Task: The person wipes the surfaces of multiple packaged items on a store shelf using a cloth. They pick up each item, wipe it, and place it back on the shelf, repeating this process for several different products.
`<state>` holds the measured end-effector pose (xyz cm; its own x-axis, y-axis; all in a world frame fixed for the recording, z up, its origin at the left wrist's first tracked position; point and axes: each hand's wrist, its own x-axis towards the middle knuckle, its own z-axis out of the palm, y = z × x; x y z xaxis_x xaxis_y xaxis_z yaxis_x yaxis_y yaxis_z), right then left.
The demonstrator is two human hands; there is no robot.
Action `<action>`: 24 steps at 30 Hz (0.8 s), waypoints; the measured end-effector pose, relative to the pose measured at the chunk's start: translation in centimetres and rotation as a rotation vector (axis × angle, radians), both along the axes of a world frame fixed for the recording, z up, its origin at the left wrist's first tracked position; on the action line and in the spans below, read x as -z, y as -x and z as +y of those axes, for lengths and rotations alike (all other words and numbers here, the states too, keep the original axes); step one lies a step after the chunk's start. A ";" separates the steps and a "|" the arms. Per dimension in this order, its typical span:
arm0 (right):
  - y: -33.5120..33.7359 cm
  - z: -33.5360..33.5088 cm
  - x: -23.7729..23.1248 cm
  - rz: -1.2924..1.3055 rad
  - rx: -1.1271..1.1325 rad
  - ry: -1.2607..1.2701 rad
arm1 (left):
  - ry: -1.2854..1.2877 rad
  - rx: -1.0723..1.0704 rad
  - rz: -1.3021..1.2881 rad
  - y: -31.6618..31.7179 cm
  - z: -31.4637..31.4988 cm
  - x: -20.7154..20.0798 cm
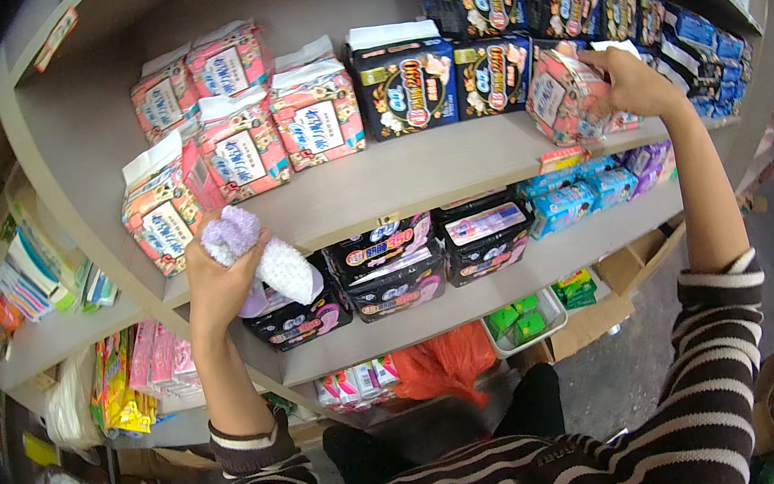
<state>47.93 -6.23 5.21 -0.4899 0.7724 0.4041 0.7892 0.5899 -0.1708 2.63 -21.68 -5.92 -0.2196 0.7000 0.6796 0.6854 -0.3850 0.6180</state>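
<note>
My left hand (215, 281) is closed around a bunched fluffy cloth (282, 267), purple and white, in front of the middle shelf's edge. With my right hand (630, 82) I grip a pink floral pack of sanitary pads (559, 98) from its right side, and it tilts at the right part of that shelf. Behind it stand dark blue packs (494, 73) with gold and red print, in two rows. More pink floral packs (240, 144) fill the shelf's left part, several of them stacked or leaning. The fingers under the held pack are partly hidden.
The grey shelf (436, 168) runs across in front of me. Below it sit black packs (391, 267) and light blue packs (563, 204). Lower down are a red plastic bag (446, 359), a white tray (532, 325) of green packs and a cardboard box (588, 327). A shelf upright (70, 191) stands at left.
</note>
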 end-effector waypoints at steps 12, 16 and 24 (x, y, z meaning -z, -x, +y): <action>2.9 -2.9 0.5 -0.257 0.129 -0.412 | -0.042 0.012 -0.028 0.6 0.4 0.7; 5.0 -5.2 -0.5 -0.315 0.067 -0.510 | -0.040 0.011 0.006 0.8 0.4 0.8; 12.0 -5.7 -6.9 -0.084 -0.261 -0.784 | -0.127 -0.013 0.099 0.9 0.4 0.9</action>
